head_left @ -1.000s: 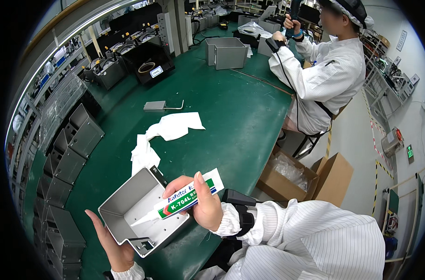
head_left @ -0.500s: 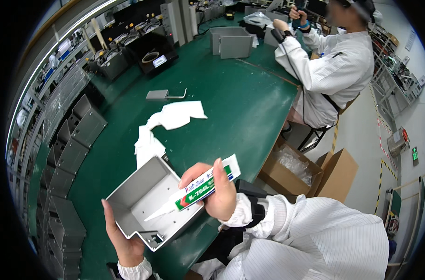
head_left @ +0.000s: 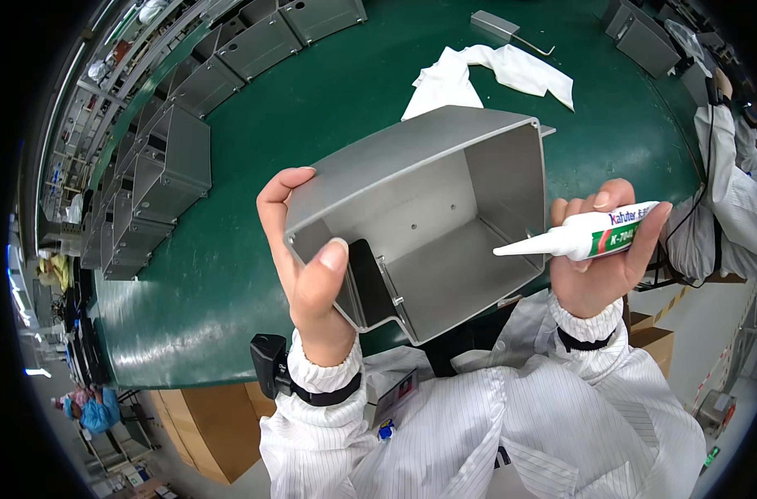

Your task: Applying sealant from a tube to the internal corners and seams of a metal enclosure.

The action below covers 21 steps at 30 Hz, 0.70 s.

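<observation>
My left hand (head_left: 312, 283) grips a grey metal box (head_left: 420, 158) by its left end, thumb over the rim and fingers behind. The box is tilted so that its open side faces me; small holes show in an inner wall, and a notch with a dark opening lies beside my thumb. In my right hand (head_left: 603, 266) is a white and green glue tube (head_left: 615, 233) with a long white nozzle. Its tip points left, in front of the box's right part; whether it touches the metal I cannot tell.
A crumpled white cloth (head_left: 453, 79) lies on the green table (head_left: 312, 108) behind the box. Farther back is a small grey block (head_left: 495, 25) with a hex key (head_left: 535, 43). Several similar grey boxes (head_left: 179, 158) line the left edge. A co-worker's white sleeve (head_left: 728, 158) shows at right.
The view has swung to the left. The box has been raised and turned so its open side faces me. The glue tube has moved from over the box's inside to its right side.
</observation>
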Motion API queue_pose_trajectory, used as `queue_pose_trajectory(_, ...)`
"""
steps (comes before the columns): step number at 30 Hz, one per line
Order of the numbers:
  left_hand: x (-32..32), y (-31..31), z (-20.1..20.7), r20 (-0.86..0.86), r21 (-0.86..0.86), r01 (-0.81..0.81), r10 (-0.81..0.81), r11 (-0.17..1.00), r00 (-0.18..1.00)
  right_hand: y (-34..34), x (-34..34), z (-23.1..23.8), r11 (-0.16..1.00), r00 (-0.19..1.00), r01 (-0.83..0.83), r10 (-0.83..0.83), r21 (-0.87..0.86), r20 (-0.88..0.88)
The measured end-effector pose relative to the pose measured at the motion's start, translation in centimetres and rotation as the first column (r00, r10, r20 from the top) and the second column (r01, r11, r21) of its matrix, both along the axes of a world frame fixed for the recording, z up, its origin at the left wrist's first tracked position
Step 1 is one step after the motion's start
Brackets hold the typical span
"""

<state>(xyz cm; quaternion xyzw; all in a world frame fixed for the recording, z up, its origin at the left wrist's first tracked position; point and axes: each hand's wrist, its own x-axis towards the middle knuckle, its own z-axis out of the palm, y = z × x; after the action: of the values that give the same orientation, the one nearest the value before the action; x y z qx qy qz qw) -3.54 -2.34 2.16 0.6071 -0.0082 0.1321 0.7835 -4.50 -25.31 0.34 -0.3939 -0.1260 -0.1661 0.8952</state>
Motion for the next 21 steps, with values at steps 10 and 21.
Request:
queue_pose_trajectory(10, -2.5, -1.3, -1.1, 0.155, 0.165, -0.158, 0.133, 0.974, 0.979, 0.6, -4.2, 2.1, 0.814, 0.984, -0.071, -0.037, -0.576, -0.174)
queue_pose_trajectory(21, -2.2, -2.7, 0.4, 0.258, 0.212, -0.114, 0.057, 0.971, 0.965, 4.1, -2.8, 1.4, 0.634, 0.992, -0.012, -0.092, -0.773, -0.091)
